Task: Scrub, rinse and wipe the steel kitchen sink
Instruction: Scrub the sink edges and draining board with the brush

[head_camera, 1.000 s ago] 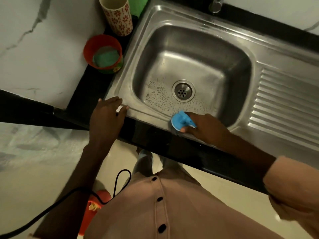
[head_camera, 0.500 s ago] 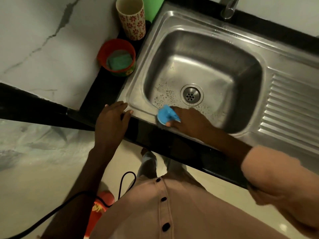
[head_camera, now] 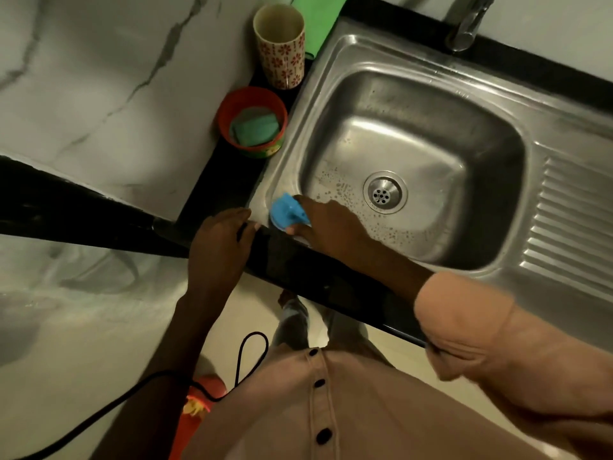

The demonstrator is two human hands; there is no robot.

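Observation:
The steel sink [head_camera: 351, 58] fills the upper right, with its round drain [head_camera: 384, 192] in the basin floor and soap spots around it. My right hand [head_camera: 326, 227] grips a blue scrubber [head_camera: 287, 212] and holds it against the sink's near left rim corner. My left hand [head_camera: 220, 242] rests on the black counter edge just left of the scrubber, fingers bent over the edge.
A red bowl [head_camera: 225, 107] holding a green sponge [head_camera: 255, 129] and a flowered cup [head_camera: 280, 46] stand on the counter left of the sink. A green cloth [head_camera: 318, 18] lies behind them. The tap [head_camera: 466, 23] rises at the back. The ribbed drainboard [head_camera: 570, 220] extends right.
My right hand has slid the blue scrubber leftward along the near rim, from near the drain to the left corner. My left hand stays on the counter edge.

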